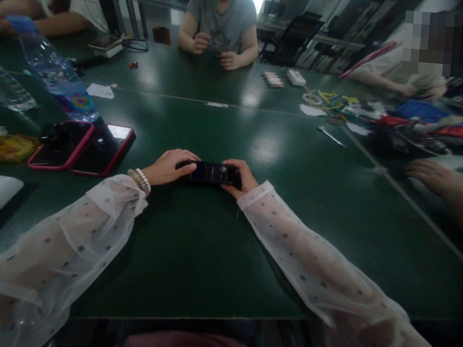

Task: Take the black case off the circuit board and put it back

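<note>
A small black handheld device with a dark, partly lit screen is held sideways, low over the green table. My left hand grips its left end, thumb lying across the front. Its right end is in my right hand, the fingers closed around it. Small icons glow on the right part of the screen, too small to read. To the left of my left hand lie two red-cased phones, a nearer one and a farther one with a black object on it.
Plastic bottles, one with a blue cap, stand at the left beside a yellow packet. A wrench and a heap of cables and cloth lie right. Other people sit around the green table; one's hand rests at right.
</note>
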Available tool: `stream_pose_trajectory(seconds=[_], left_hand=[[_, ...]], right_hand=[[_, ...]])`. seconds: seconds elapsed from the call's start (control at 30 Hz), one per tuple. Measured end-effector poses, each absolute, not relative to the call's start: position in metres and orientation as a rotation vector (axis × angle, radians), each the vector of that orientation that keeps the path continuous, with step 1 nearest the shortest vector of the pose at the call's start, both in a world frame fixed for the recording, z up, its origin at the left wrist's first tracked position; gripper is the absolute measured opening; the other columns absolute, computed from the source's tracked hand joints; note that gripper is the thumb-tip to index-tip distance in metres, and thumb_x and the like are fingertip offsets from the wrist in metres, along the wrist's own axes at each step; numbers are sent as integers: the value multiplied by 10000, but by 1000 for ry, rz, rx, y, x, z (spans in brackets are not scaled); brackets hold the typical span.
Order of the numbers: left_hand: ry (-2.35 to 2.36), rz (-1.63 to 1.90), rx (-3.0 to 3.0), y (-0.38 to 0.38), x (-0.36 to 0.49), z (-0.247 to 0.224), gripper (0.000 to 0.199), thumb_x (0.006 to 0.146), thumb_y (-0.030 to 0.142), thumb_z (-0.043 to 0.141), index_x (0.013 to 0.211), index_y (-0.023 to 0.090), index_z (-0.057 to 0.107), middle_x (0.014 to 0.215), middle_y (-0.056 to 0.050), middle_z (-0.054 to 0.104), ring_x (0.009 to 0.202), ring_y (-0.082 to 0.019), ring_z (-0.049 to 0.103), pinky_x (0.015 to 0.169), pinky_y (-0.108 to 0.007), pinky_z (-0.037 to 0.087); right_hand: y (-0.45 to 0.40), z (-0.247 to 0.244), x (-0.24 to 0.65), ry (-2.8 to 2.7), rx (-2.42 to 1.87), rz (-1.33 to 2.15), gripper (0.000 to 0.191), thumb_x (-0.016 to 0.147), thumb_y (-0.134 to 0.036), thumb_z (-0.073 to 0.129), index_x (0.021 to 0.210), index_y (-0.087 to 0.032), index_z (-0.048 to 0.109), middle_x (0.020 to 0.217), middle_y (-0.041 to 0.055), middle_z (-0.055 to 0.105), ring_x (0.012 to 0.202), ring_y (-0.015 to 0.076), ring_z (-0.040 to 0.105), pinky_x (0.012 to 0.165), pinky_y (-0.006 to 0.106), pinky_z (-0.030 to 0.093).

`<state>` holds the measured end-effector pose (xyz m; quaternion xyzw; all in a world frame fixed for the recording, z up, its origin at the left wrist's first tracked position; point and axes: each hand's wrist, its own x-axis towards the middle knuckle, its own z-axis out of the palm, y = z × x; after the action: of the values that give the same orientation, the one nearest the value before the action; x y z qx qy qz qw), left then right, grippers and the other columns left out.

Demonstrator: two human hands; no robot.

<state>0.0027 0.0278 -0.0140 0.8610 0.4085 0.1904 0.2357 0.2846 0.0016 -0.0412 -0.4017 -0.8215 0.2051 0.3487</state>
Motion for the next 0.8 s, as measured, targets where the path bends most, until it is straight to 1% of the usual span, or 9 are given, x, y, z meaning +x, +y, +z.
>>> stream_pose_trajectory(seconds=[0.13, 0.23, 0.33, 0.4, 0.47, 0.53, 0.67, 0.8], left_hand=[[1120, 509, 2362, 27, 3, -12, 690, 923, 745, 259, 1181, 225, 634, 1306, -91, 624, 1247, -289, 527, 1115, -532, 304], [1121, 503, 2361, 26, 4, -10, 680, 929, 734, 267, 1188, 220, 629, 1310, -93, 620, 1244, -289, 527, 1111, -534, 305], [1129, 516, 2353, 26, 4, -10, 682, 925, 739, 273, 1180, 221, 634, 1303, -94, 626, 1237, -289, 531, 1104, -534, 310], [1125, 526, 2348, 26, 4, -10, 680, 919, 746, 277, 1168, 227, 639, 1300, -88, 630, 1238, -282, 533, 1107, -521, 315], [1116, 527, 2347, 26, 4, -11, 669, 920, 742, 285, 1164, 230, 640, 1304, -83, 630, 1243, -277, 533, 1113, -512, 315], [1108, 536, 2348, 27, 4, -11, 668, 916, 746, 292, 1152, 227, 641, 1303, -83, 632, 1241, -278, 536, 1113, -513, 319], [1098, 552, 2344, 27, 4, -12, 670, 892, 770, 315, 1097, 225, 646, 1307, -84, 634, 1241, -285, 536, 1111, -525, 323], [1103, 522, 2342, 26, 4, -10, 660, 883, 772, 343, 1102, 224, 638, 1324, -91, 624, 1255, -299, 526, 1113, -556, 302]], right_hand=[[0, -38, 285, -2111, -1035, 634, 604, 730, -259, 729, 1255, -312, 437, 1273, 73, 561, 1205, 306, 569, 1006, 564, 471], [1, -36, 286, -2046, -1023, 764, 632, 728, -377, 765, 1276, -318, 455, 1271, 71, 573, 1214, 299, 569, 1024, 557, 460], [2, -33, 287, -1940, -1005, 938, 541, 807, -500, 692, 1265, -290, 496, 1154, 73, 640, 1122, 264, 630, 1011, 526, 473], [3, -31, 288, -1884, -1012, 1040, 491, 843, -539, 644, 1241, -279, 522, 1067, 63, 675, 1042, 243, 666, 973, 506, 499], [3, -29, 288, -1842, -1020, 1111, 476, 843, -549, 644, 1222, -279, 542, 1031, 55, 693, 1028, 238, 678, 958, 498, 510], [4, -28, 288, -1806, -1015, 1158, 480, 828, -546, 666, 1211, -279, 554, 1022, 50, 701, 1053, 242, 678, 976, 505, 503], [5, -28, 289, -1755, -1006, 1218, 480, 807, -529, 694, 1198, -282, 566, 1040, 52, 705, 1068, 248, 677, 992, 519, 498], [7, -29, 290, -1708, -980, 1266, 494, 782, -504, 726, 1189, -272, 569, 1056, 57, 704, 1072, 252, 675, 998, 523, 495]])
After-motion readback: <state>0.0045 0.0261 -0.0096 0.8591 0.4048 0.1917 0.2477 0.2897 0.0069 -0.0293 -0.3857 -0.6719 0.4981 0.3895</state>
